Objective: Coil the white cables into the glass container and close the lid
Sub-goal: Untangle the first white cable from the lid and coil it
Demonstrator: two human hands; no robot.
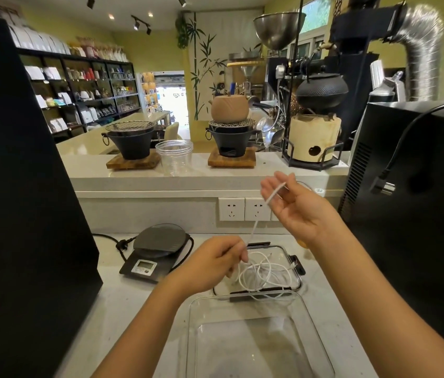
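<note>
A tangle of white cable (263,272) lies on the clear lid (287,257), which has dark clips and rests flat on the counter. In front of it stands the empty glass container (245,304). My left hand (215,264) pinches the cable just above the tangle. From there the cable runs up to my right hand (294,205), raised at wall-socket height, where a stretch of cable lies across the loosely curled fingers.
A black kitchen scale (155,249) with its cord sits left of the lid. Large black machines flank the counter at left (24,186) and right (417,186). A raised ledge behind holds a clear plastic cup (175,158) and small stoves. Wall sockets (244,208) sit below it.
</note>
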